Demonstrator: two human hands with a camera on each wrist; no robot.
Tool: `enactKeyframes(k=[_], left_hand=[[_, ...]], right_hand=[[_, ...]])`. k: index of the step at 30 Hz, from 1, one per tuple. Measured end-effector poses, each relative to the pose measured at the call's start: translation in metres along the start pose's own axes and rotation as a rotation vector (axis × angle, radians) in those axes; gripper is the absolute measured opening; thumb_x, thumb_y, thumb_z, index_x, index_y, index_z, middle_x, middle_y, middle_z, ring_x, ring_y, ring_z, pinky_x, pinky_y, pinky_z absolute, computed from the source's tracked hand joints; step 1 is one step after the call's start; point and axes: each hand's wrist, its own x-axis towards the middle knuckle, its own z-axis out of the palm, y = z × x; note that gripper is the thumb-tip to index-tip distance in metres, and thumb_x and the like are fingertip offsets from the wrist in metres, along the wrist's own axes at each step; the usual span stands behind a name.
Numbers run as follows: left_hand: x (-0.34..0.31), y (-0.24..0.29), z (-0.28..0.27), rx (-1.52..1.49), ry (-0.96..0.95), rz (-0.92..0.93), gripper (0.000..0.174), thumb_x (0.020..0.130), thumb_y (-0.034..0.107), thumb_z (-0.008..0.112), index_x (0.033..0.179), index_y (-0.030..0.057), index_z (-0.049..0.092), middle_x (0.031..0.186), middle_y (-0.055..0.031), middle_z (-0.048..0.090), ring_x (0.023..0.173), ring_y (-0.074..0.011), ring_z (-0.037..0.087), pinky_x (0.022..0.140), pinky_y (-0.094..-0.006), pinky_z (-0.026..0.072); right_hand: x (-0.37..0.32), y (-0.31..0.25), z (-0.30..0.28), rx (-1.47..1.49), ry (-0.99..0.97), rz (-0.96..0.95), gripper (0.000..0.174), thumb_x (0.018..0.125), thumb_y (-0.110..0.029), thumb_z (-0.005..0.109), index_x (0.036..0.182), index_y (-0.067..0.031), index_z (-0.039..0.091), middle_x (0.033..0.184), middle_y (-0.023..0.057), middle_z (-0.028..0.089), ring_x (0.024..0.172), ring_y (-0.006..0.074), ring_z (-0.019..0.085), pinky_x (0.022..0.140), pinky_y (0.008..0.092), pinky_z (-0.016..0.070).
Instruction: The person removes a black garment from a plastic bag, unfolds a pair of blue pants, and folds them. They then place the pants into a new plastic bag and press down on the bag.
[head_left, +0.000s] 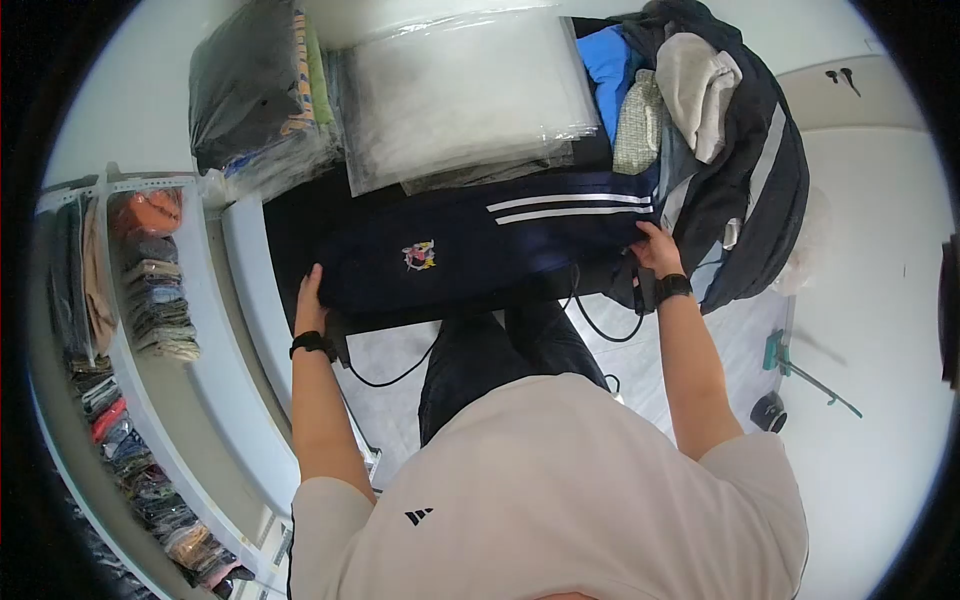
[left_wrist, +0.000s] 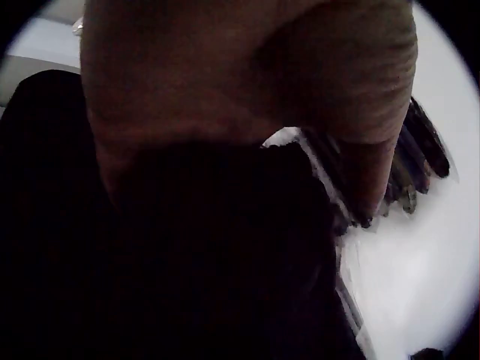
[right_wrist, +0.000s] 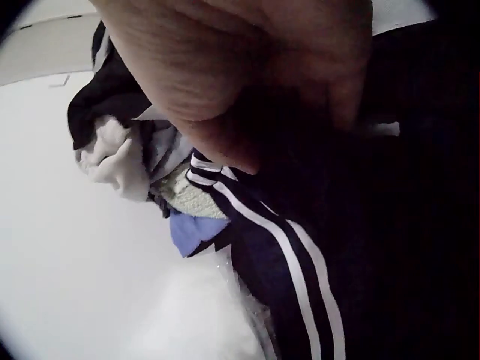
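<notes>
A dark navy garment (head_left: 460,235), folded into a long strip, lies across a black surface in front of the person. It has two white stripes near its right end and a small embroidered emblem (head_left: 419,255) toward the left. My left hand (head_left: 311,302) grips the garment's left end; most of its fingers are hidden by dark cloth, and one digit (left_wrist: 369,180) shows in the left wrist view. At the right end my right hand (head_left: 657,250) pinches the near corner, close to where the white stripes (right_wrist: 289,251) end.
Behind the garment lies a stack of clear plastic bags (head_left: 465,95). A bagged dark garment (head_left: 245,90) sits at the back left, and a heap of loose clothes (head_left: 755,190) at the right. Shelves (head_left: 205,370) with folded clothes line the left. A black cable (head_left: 610,340) hangs near the right hand.
</notes>
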Motion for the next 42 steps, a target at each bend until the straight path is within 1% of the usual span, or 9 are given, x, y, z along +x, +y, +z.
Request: enactKeyframes(k=[1,5,7,13,20,32,35,41,42], left_hand=[[-0.003,0.002,0.003,0.168,0.105,0.029,0.076,0.078,0.044,0.064,0.131,-0.0032,0.036,0.127,-0.0171,0.047,0.116,-0.0265,0.047,0.098,-0.0372,0.0354],[-0.001,0.005,-0.001,0.234,-0.1,0.096,0.084,0.07,0.038,0.074,0.13,-0.0063,0.035,0.124,-0.0176,0.049,0.114,-0.0262,0.048,0.096,-0.0363,0.0366],[-0.001,0.01,-0.003,0.265,-0.098,0.039,0.083,0.07,0.036,0.074,0.13,-0.0065,0.035,0.123,-0.0175,0.049,0.114,-0.0263,0.048,0.096,-0.0354,0.0369],[-0.016,0.017,-0.002,0.18,-0.081,-0.05,0.076,0.073,0.029,0.073,0.13,-0.0054,0.036,0.123,-0.017,0.05,0.112,-0.0263,0.05,0.096,-0.0345,0.038],[-0.027,0.021,0.001,-0.138,-0.182,-0.034,0.063,0.077,0.019,0.068,0.129,-0.0006,0.039,0.122,-0.0131,0.051,0.111,-0.0252,0.05,0.096,-0.0346,0.0392],[-0.081,0.044,0.055,0.139,-0.198,0.417,0.073,0.076,0.018,0.067,0.134,-0.0074,0.029,0.129,-0.0191,0.044,0.118,-0.0264,0.044,0.101,-0.0317,0.0332],[-0.114,0.06,0.097,0.293,-0.164,0.509,0.078,0.074,0.02,0.068,0.133,-0.0091,0.027,0.129,-0.0245,0.043,0.12,-0.0303,0.044,0.1,-0.033,0.0335],[-0.143,0.049,0.204,0.654,-0.176,0.836,0.087,0.072,0.028,0.071,0.135,-0.0086,0.023,0.125,-0.0275,0.046,0.114,-0.0328,0.049,0.095,-0.0367,0.0397],[-0.146,0.043,0.22,0.671,-0.326,0.65,0.083,0.073,0.028,0.07,0.134,-0.0071,0.026,0.12,-0.0248,0.048,0.109,-0.0304,0.051,0.091,-0.0361,0.0416]], right_hand=[[-0.015,-0.005,0.014,-0.003,0.0,0.003,0.037,0.079,-0.011,0.063,0.115,-0.0071,0.053,0.088,0.0044,0.061,0.072,0.0146,0.057,0.061,0.0265,0.0436],[-0.081,-0.024,0.064,-0.169,0.096,-0.301,0.042,0.079,-0.011,0.065,0.118,-0.0035,0.053,0.091,0.0069,0.062,0.078,0.0156,0.059,0.067,0.0262,0.0458],[-0.107,-0.023,0.094,-0.691,0.136,-0.778,0.044,0.079,-0.011,0.065,0.119,0.0,0.051,0.1,0.0105,0.062,0.088,0.0188,0.06,0.078,0.0285,0.0463],[-0.146,0.022,0.198,-1.034,-0.382,-1.031,0.064,0.068,-0.005,0.065,0.127,-0.005,0.041,0.117,0.0183,0.052,0.108,0.0341,0.051,0.092,0.0381,0.0416],[-0.109,0.099,0.239,-1.564,-0.488,-0.952,0.069,0.069,-0.003,0.063,0.132,-0.0077,0.034,0.091,0.0132,0.048,0.085,0.0316,0.053,0.075,0.0399,0.0462],[-0.11,0.068,0.218,-1.235,-0.838,-0.901,0.064,0.073,-0.005,0.056,0.134,-0.0082,0.036,0.095,0.017,0.052,0.088,0.0347,0.053,0.08,0.0407,0.0452],[-0.101,0.044,0.182,-1.249,-0.542,-1.103,0.043,0.074,-0.004,0.055,0.117,-0.0103,0.056,0.091,0.0148,0.054,0.085,0.0318,0.054,0.076,0.0403,0.0451],[-0.064,0.058,0.13,-1.132,-0.62,-0.789,0.029,0.084,-0.02,0.055,0.111,-0.0099,0.059,0.08,0.0102,0.055,0.079,0.0265,0.054,0.072,0.0361,0.0435],[-0.061,0.049,0.129,-0.893,-0.563,-0.416,0.036,0.088,-0.032,0.049,0.112,-0.0069,0.058,0.085,0.0096,0.056,0.079,0.0239,0.054,0.071,0.034,0.0425]])
